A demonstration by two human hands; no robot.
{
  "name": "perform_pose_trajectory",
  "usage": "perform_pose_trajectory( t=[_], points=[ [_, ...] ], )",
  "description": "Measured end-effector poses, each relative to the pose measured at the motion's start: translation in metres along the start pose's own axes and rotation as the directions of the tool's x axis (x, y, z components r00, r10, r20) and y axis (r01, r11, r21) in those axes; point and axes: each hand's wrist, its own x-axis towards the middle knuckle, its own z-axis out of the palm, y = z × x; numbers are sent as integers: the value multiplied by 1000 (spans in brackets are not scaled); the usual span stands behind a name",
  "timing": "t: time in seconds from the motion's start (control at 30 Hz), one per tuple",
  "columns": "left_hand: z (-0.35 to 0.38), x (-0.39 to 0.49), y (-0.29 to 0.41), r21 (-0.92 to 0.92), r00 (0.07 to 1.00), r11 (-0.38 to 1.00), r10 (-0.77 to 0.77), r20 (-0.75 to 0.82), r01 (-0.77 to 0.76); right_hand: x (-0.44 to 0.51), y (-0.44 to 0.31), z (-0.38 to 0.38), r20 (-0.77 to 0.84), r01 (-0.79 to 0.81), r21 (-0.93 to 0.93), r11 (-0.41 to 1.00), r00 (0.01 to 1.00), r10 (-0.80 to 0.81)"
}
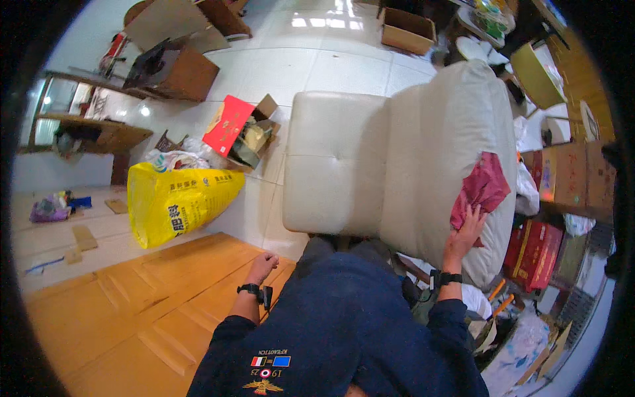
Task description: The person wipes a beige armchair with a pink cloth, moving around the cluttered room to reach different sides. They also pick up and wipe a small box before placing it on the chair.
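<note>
A pale cream leather sofa seat section (pixel 337 164) stands before me, with its padded backrest (pixel 426 149) on the right. On the top of that backrest lies a crumpled dark red cloth (pixel 486 181). My right hand (pixel 466 233) is on the cloth's lower edge, fingers over the fabric, holding it against the leather. My left hand (pixel 263 268) hangs at my left side above an orange-brown wooden door panel (pixel 193 293). Its fingers are curled and nothing shows in them. Each wrist wears a black strap with a small device.
At left, a yellow woven sack (pixel 183 203) stands beside a red carton (pixel 233 126) with crumpled contents. A brown box (pixel 183 69) lies farther back. An open cardboard box (pixel 408 31) rests on the tiled floor (pixel 317 69). Red cartons (pixel 533 255) and orange-handled tools (pixel 501 297) crowd the right.
</note>
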Motion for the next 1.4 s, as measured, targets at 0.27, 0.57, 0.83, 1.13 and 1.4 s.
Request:
perform_pose_trajectory(
  t=[0.27,0.57,0.83,1.13,1.4],
  points=[
    [-23,-4,-47,-204,990,969,-134,33,138,-70,-82,83,695,-425,600,677,696,-179],
    [-144,82,-80,-52,985,986,-157,70,161,-150,-218,70,864,-586,418,694,492,-105],
    [-232,139,-83,-117,998,992,49,-47,-54,-169,-276,73,808,-552,474,686,583,-89],
    [-237,119,-88,111,996,989,94,-5,-93,-197,-277,122,833,-453,378,808,547,-83],
    [-271,99,-131,206,996,976,-64,-63,75,-191,-294,137,870,-368,311,876,482,-106]
  ],
)
